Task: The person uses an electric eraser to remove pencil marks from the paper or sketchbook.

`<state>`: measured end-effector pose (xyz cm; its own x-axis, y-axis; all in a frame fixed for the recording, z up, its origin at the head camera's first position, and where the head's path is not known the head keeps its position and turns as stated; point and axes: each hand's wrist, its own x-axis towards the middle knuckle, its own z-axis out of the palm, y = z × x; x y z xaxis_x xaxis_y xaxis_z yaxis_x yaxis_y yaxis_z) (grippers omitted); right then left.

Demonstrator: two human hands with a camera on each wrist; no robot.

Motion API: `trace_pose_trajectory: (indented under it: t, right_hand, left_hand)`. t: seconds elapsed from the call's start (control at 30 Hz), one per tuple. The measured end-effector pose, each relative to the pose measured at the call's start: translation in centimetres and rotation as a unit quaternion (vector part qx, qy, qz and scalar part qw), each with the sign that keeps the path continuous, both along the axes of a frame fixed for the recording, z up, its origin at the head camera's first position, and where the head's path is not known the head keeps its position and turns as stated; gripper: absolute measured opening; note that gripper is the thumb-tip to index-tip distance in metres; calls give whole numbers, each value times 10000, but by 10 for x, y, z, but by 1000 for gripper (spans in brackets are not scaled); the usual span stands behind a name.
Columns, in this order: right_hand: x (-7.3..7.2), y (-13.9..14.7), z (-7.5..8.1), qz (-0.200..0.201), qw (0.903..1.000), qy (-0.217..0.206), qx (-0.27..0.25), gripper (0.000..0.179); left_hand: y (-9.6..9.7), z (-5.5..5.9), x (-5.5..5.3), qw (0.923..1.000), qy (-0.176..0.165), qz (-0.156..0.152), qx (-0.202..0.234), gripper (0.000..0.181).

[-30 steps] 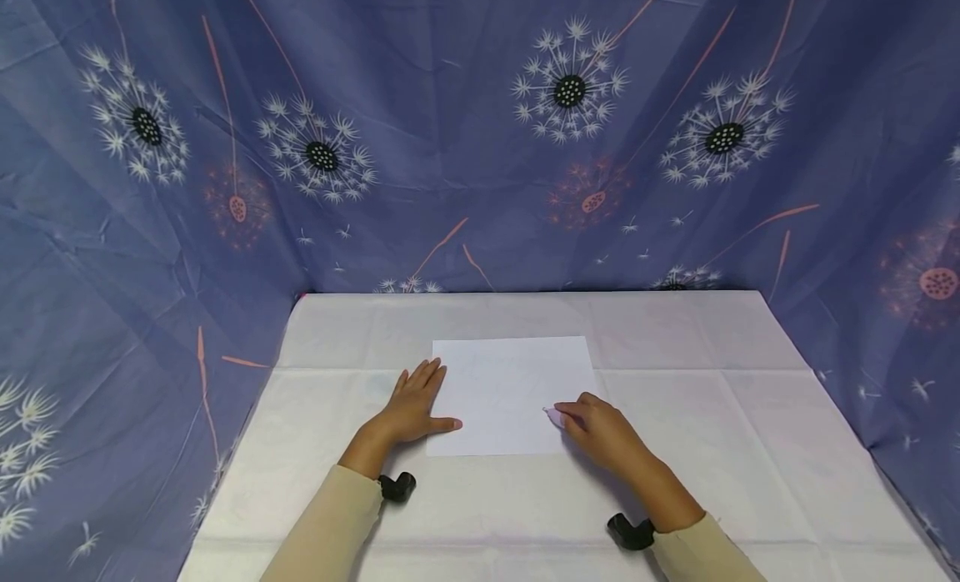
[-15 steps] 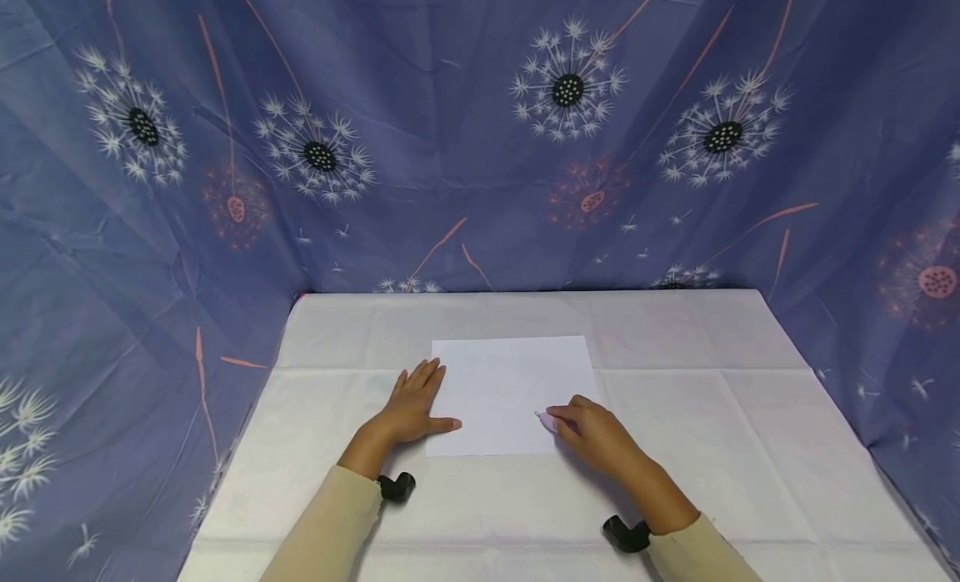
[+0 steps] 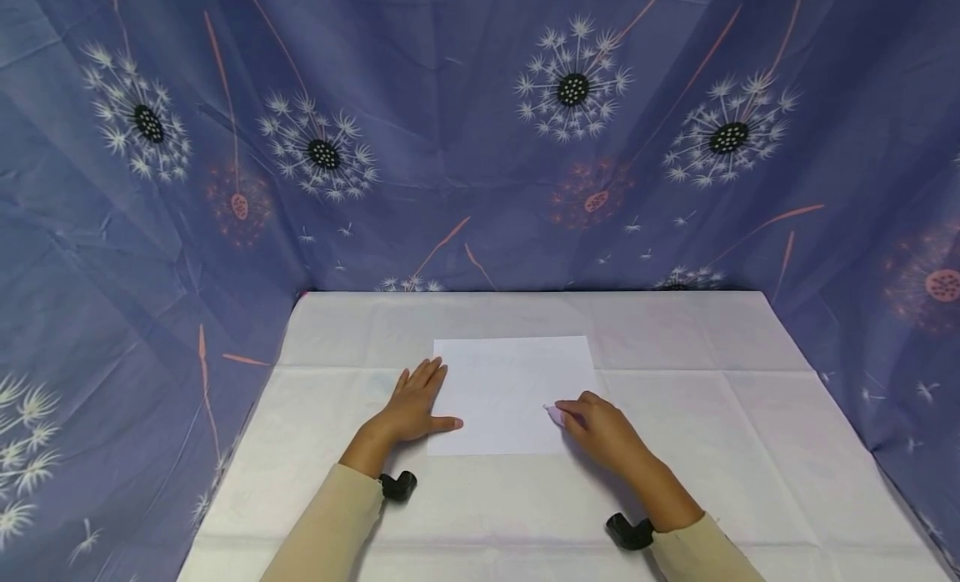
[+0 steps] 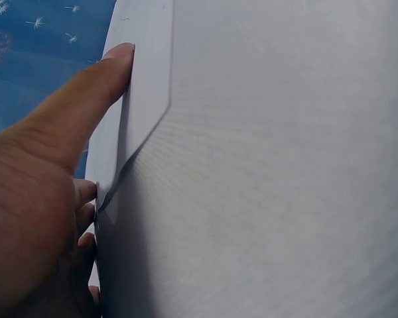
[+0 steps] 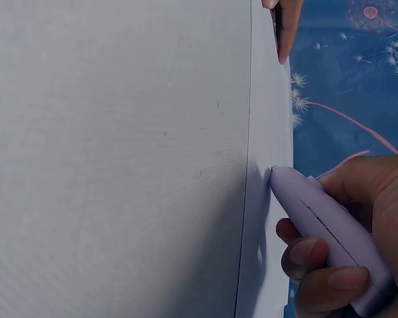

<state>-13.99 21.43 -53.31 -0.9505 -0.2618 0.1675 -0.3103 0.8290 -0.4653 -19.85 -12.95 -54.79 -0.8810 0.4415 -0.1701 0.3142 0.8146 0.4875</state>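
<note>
A white sheet of paper (image 3: 502,382) lies on the white-covered table. My left hand (image 3: 412,411) rests at its left edge with the fingers spread; the thumb (image 4: 96,89) lies on the sheet in the left wrist view. Over the right part of the paper, my right hand (image 3: 603,432) grips a small lavender tool (image 5: 328,232) between thumb and curled fingers. The tool has a rounded, tapered body, a seam along its side and a tiny tip close over the paper. Its exact kind is not plain, and its rear end is partly hidden by the hand.
The white tablecloth (image 3: 675,332) has fold creases. A blue curtain (image 3: 450,132) with dandelion prints hangs behind and beside the table. Black wrist-worn devices (image 3: 630,532) sit near both sleeve cuffs.
My right hand with the lavender tool shifted slightly left and toward me, then back right and away to about where it began. The left hand and the paper stayed in place.
</note>
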Motion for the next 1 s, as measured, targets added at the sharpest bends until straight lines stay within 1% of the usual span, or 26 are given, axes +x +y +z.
trace_pose_trajectory:
  t: [0.1, 0.37, 0.63, 0.8, 1.0]
  right_hand:
    - [2, -1, 0, 54, 10000, -61, -19, 24]
    - [5, -6, 3, 255, 9987, -436, 61, 27]
    - [8, -8, 3, 447, 9980, -449, 32, 26]
    - [9, -9, 5, 415, 9982, -432, 50, 26]
    - [7, -8, 4, 197, 9988, -421, 153, 26]
  left_hand:
    - [1, 1, 0, 10000, -4, -4, -7, 107]
    - [2, 3, 1, 10000, -9, -26, -16, 106]
    - [2, 4, 1, 10000, -12, -1, -26, 106]
    - [2, 3, 1, 10000, -34, 2, 20, 106]
    - [2, 4, 1, 10000, -68, 16, 17, 106]
